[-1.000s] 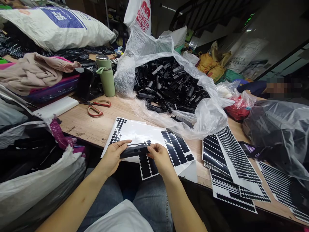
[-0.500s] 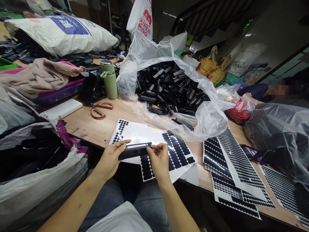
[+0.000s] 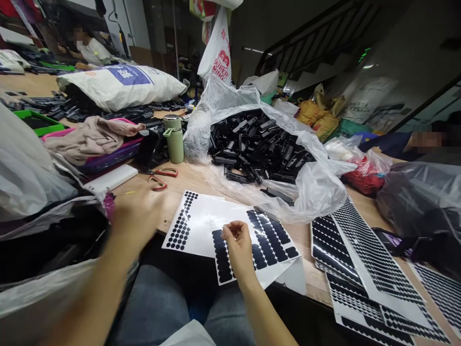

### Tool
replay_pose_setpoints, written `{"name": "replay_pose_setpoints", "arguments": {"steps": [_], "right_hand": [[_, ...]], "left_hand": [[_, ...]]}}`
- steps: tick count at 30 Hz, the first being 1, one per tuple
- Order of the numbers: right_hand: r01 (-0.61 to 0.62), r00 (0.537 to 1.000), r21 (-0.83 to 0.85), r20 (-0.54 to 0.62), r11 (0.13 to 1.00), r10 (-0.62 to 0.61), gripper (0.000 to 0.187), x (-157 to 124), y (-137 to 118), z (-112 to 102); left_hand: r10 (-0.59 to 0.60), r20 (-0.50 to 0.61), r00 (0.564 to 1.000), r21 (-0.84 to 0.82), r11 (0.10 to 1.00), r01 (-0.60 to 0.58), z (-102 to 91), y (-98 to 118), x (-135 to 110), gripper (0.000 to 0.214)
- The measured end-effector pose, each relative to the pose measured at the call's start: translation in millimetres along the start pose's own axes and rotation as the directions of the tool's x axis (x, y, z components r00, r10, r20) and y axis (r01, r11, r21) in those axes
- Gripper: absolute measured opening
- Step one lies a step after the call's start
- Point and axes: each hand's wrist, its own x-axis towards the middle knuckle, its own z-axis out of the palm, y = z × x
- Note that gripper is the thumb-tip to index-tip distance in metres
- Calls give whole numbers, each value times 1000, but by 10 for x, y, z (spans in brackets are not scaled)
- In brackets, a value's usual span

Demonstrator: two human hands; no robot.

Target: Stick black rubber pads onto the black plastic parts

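On the tabletop [image 3: 192, 179], a sticker sheet [image 3: 264, 240] lies beneath the right fingers [image 3: 242, 227].

Over the feed I make out a smooth, paper-like sheet [image 3: 200, 218] with stickers [image 3: 264, 235] glossy enough to throw back the light. The table [image 3: 190, 180] looks like smooth, grained wood with a faint sheen. I take the bag [image 3: 317, 192] for thin plastic film, crinkled and shiny, and the parts [image 3: 252, 144] for hard plastic, glossy in places. To me the bottle [image 3: 176, 148] reads matt, its cap [image 3: 171, 117] metallic. The cloth [image 3: 86, 139] looks soft and matt, the jeans [image 3: 151, 307] faded denim.
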Motion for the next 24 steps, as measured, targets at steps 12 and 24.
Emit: {"name": "replay_pose_setpoints", "arguments": {"steps": [12,24], "right_hand": [[-102,993,-220,-84,970,86,21,72,105,-772],[287,892,-584,452,759,10,10,630,118,533]], "left_hand": [[150,690,708,403,733,-548,2667,-743,1474,38],[50,239,970,328,936,-130,663,-534,1083,49]]}}
